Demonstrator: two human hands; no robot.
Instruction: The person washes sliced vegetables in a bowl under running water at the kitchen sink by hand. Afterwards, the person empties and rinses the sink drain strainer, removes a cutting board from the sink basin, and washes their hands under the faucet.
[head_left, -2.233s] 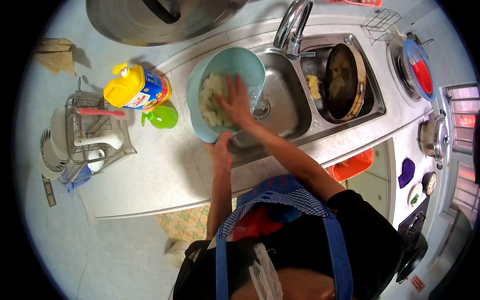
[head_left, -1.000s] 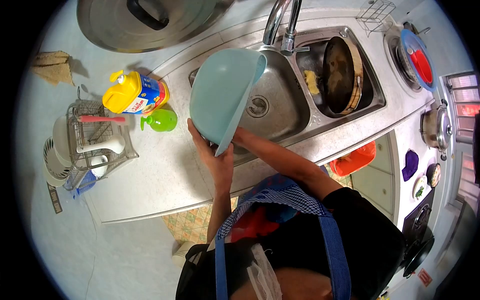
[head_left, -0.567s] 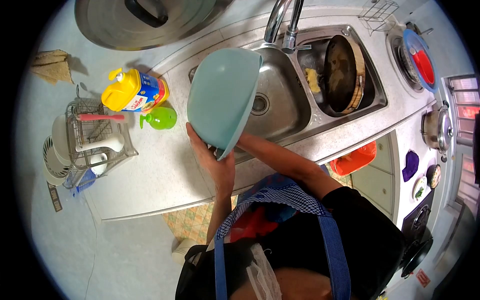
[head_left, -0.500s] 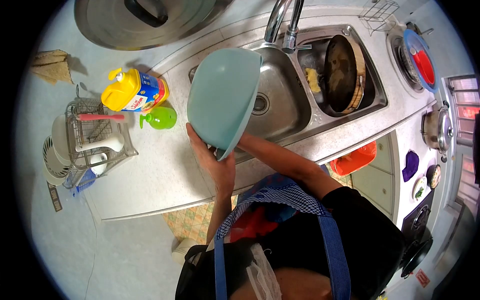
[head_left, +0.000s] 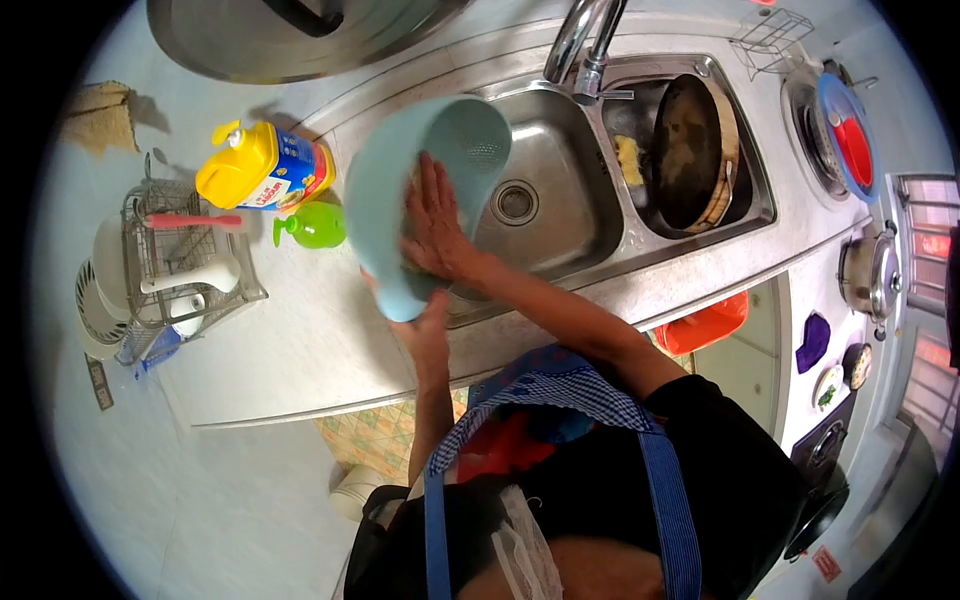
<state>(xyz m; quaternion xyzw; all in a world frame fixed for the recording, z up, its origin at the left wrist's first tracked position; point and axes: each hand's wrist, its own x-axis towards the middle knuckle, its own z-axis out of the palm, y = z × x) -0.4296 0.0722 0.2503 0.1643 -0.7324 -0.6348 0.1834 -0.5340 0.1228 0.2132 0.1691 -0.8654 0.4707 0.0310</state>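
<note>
A pale blue-green plastic washing basin with small drain holes is tilted over the left edge of the sink, its inside partly facing me. My left hand is closed on its near rim. Inside the basin, my right hand lies flat against the wall with fingers stretched out. The hand is slightly blurred, and I cannot make out whether anything is under its palm.
Left of the basin stand a yellow detergent jug, a green pump bottle and a wire dish rack. The right sink bowl holds a dark wok and a yellow sponge. A faucet rises behind.
The basin has turned so its inside shows, and shifted slightly left. My right hand has moved from behind it onto its inner wall. My left hand still grips the near rim.
</note>
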